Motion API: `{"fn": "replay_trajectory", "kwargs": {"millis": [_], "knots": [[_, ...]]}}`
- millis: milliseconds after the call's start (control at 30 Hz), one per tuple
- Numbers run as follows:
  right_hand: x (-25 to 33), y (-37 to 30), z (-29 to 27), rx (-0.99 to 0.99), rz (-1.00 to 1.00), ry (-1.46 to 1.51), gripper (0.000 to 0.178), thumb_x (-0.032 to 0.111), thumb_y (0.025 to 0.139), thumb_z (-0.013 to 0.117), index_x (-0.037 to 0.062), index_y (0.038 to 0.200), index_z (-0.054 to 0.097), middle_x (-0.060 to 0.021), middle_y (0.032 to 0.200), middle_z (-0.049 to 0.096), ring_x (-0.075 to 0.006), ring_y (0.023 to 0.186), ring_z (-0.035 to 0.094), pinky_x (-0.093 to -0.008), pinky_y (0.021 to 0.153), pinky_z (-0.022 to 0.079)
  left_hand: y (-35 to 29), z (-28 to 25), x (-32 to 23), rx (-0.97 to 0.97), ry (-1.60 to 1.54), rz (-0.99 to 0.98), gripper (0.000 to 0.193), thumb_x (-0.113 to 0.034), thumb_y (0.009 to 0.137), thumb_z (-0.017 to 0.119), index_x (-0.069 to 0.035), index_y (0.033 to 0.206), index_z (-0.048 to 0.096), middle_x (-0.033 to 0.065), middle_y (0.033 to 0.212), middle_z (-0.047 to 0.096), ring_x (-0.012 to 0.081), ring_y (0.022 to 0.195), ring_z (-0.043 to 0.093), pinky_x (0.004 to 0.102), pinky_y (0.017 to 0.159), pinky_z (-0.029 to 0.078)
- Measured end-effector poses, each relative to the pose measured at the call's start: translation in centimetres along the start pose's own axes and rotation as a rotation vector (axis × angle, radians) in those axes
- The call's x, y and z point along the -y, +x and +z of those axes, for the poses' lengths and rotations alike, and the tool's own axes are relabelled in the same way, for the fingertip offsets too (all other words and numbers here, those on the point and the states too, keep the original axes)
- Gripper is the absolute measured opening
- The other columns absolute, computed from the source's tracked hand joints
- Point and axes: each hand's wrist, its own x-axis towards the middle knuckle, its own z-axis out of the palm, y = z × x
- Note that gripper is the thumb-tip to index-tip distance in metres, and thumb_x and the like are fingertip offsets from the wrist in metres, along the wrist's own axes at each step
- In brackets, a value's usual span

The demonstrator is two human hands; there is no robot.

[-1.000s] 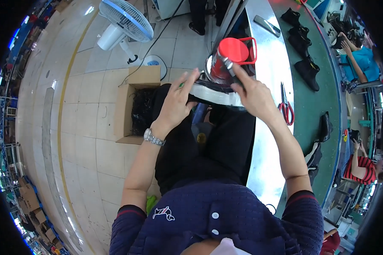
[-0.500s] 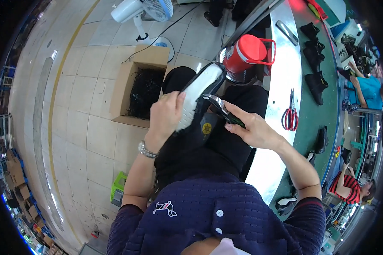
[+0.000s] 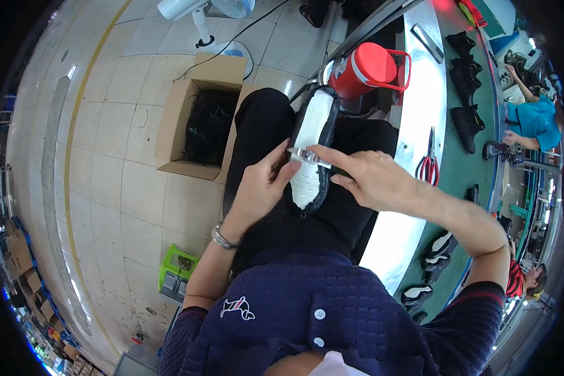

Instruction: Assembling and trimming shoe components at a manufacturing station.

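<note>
A black shoe [image 3: 316, 119] lies bottom up across my lap, its white underside facing me and its length running away from me. Thumb and fingers of my left hand [image 3: 260, 188] grip its left edge near the middle. My right hand [image 3: 379, 178] is closed round the dark handles of metal pincers [image 3: 307, 155]. Their silver head lies across the white underside, close to my left fingertips. The jaws are too small to make out, and my right fingers cover most of the handles.
Left of my knees stands an open cardboard box [image 3: 163, 135] with black scraps. A red jug [image 3: 373, 66] is beyond my right knee. Red-handled scissors [image 3: 428, 166] lie on the metal ledge [image 3: 413, 207]. The green conveyor [image 3: 460, 172] beside it carries several black shoes.
The shoe has swung from a slant to nearly straight ahead and lies lower on my lap. My left hand moved right along it; the pincers moved left, onto its white underside.
</note>
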Motion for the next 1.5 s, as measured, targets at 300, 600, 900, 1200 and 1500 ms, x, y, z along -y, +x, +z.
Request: {"fn": "replay_trajectory", "kwargs": {"millis": [300, 600, 900, 1200, 1500], "knots": [[-1.8, -1.4, 1.8, -0.168, -0.075, 0.04, 0.06, 0.014, 0.09, 0.06, 0.0198, 0.144, 0.036, -0.0156, 0.072, 0.062, -0.0353, 0.061, 0.061, -0.0426, 0.063, 0.053, 4.6, 2.4, 0.5, 0.336, -1.213, -0.391, 0.077, -0.039, 0.092, 0.06, -0.018, 0.153, 0.018, 0.0048, 0.141, 0.044, 0.0159, 0.123, 0.047, 0.0322, 0.103, 0.038], [-3.0, 2.7, -4.4, -0.501, -0.296, 0.037, 0.058, 0.016, 0.091, 0.058, 0.0186, 0.145, 0.036, -0.0165, 0.066, 0.06, -0.0357, 0.061, 0.062, -0.0433, 0.058, 0.049, 5.3, 1.8, 0.3, 0.379, -1.038, -0.332, 0.078, -0.029, 0.093, 0.06, -0.016, 0.154, 0.012, 0.0069, 0.137, 0.047, 0.0138, 0.118, 0.05, 0.0291, 0.098, 0.042], [-4.5, 3.2, -1.5, -0.377, -0.151, -0.131, 0.059, 0.021, 0.093, 0.055, 0.019, 0.147, 0.031, -0.0169, 0.065, 0.06, -0.0354, 0.059, 0.061, -0.044, 0.057, 0.048, 5.3, 1.3, 0.5, 0.391, -1.03, -0.34, 0.075, -0.024, 0.092, 0.061, -0.018, 0.153, 0.017, 0.0048, 0.134, 0.048, 0.0132, 0.115, 0.051, 0.0284, 0.097, 0.043], [-4.4, 3.3, -0.7, -0.189, -0.028, -0.13, 0.059, 0.022, 0.093, 0.055, 0.0193, 0.147, 0.029, -0.0169, 0.07, 0.063, -0.0346, 0.058, 0.061, -0.0422, 0.056, 0.049, 6.1, 0.5, 0.8, 0.45, -0.994, -0.43, 0.08, -0.012, 0.085, 0.068, -0.017, 0.15, 0.022, 0.0037, 0.116, 0.056, 0.0119, 0.101, 0.057, 0.0309, 0.086, 0.049], [-2.8, 1.8, 0.6, -0.222, -0.07, -0.083, 0.056, 0.025, 0.093, 0.053, 0.0231, 0.145, 0.03, -0.021, 0.065, 0.061, -0.0404, 0.064, 0.063, -0.0492, 0.06, 0.051, 5.1, 1.1, 2.7, 0.487, -0.928, -0.39, 0.091, -0.011, 0.082, 0.072, -0.021, 0.152, 0.015, 0.0052, 0.127, 0.053, 0.0149, 0.111, 0.055, 0.0314, 0.093, 0.046]]}}
